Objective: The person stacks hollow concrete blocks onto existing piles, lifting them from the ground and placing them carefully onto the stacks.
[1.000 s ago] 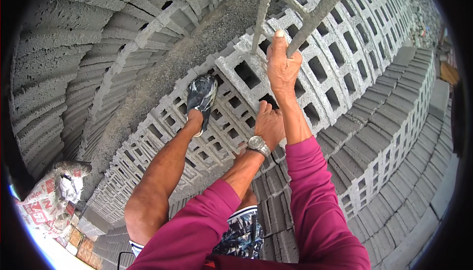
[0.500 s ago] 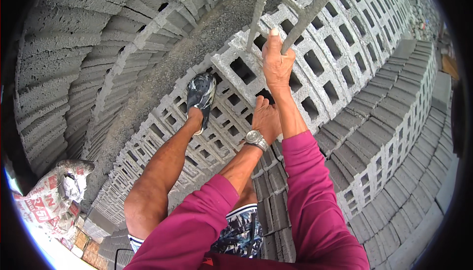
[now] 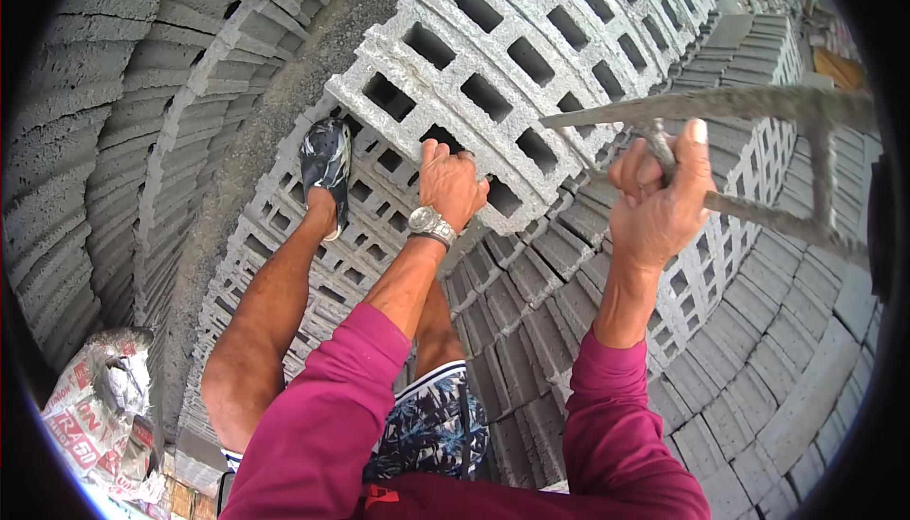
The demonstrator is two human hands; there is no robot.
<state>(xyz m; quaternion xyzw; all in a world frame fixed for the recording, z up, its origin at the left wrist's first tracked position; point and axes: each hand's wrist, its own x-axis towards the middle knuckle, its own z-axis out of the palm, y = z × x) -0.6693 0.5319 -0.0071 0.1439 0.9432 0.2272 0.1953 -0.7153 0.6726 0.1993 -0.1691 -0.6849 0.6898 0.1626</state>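
My left hand [image 3: 450, 183], with a metal watch [image 3: 431, 224] on its wrist, is curled at the near side of the front concrete hollow block [image 3: 415, 120]. Its fingertips reach the block's openings and are partly hidden there. In my right hand [image 3: 661, 205] is a grey, cement-crusted metal fork [image 3: 749, 106] with two long prongs and a crossbar. I hold it by the lower prong, tilted sideways at the right, thumb pointing up. One prong tip points left over the right end of the block row.
Rows of hollow blocks [image 3: 588, 3] run toward the far right. My shoe [image 3: 327, 164] rests on a lower row. Tall stacked blocks [image 3: 85, 112] stand left beyond a gravel strip [image 3: 242, 131]. Lower block stacks [image 3: 531, 302] lie at the right. A printed sack [image 3: 104, 416] sits lower left.
My right hand has swung right and down, turning the fork from upright over the blocks to sideways, away from them. My left hand stays at the front block; the view has shifted.
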